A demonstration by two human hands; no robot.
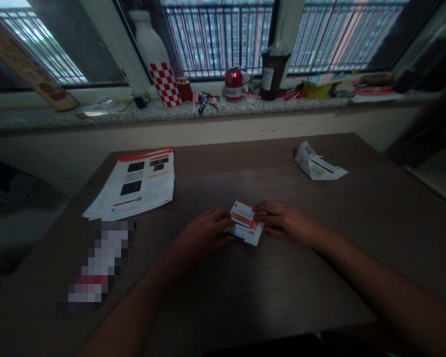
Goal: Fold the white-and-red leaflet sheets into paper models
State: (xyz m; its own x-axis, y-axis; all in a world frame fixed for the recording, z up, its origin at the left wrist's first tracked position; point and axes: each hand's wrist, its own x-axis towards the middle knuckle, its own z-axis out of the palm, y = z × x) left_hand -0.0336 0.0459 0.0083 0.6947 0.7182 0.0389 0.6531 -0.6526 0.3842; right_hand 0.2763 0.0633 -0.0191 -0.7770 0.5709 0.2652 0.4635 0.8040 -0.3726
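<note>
A small folded sheet of printed paper (244,231), white with orange bands, lies at the middle of the table between my two hands. My left hand (210,229) grips its left edge, with the thumb low and the fingers curled above. On the opposite side, my right hand (287,222) pinches the right edge, its fingertips lying partly over the orange band. The fingertips hide some of the sheet's edges. Farther back on the right stands another folded paper piece (317,165), white and creased, with a raised point; neither hand touches it.
Printed sheets (144,186) lie in a loose stack at the table's (223,297) back left. Nearer me is a pixelated, phone-like object (98,263). Along the windowsill (215,113) stand a checkered white bottle (159,69), a red can (233,85), a dark cup (273,74) and assorted small items.
</note>
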